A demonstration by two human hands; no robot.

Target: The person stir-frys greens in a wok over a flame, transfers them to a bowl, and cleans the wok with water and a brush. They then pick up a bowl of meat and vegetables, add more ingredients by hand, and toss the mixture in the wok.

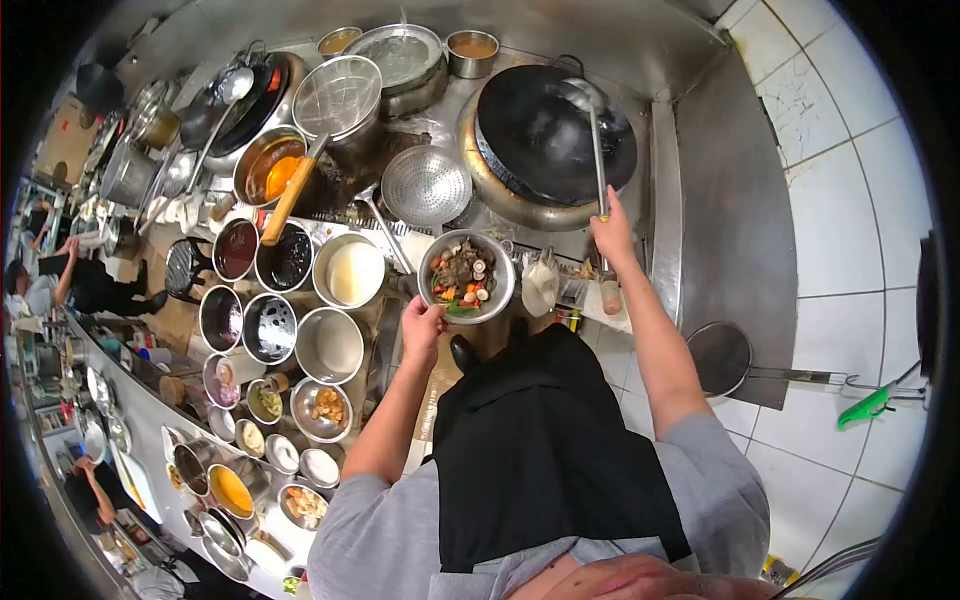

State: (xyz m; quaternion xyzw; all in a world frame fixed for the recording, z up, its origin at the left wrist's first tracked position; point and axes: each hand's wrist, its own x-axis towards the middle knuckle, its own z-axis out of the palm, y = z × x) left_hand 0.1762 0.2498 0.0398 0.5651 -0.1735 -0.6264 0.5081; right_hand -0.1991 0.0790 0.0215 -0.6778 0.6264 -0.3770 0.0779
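My left hand (425, 328) grips the near-left rim of a metal bowl (507, 283), its fingers closed on the edge. Dark pieces, sliced mushrooms, red and orange bits and something green (462, 272) lie inside that bowl. Out to the right, my right hand (613, 235) is wrapped around the long handle of a ladle (598, 150). The ladle's head rests inside a large black wok (530, 140) on the stove. Just beyond the bowl sits a perforated strainer (427, 187), whose handle runs down toward my left hand.
Several pots of sauces and liquids, such as a white one (349, 270), stand at the left. A wire-mesh skimmer (338, 97) with a wooden handle lies over a pot. Another wok (235, 105) is at the upper left. A mesh strainer (720, 358) hangs at the right. People work far left.
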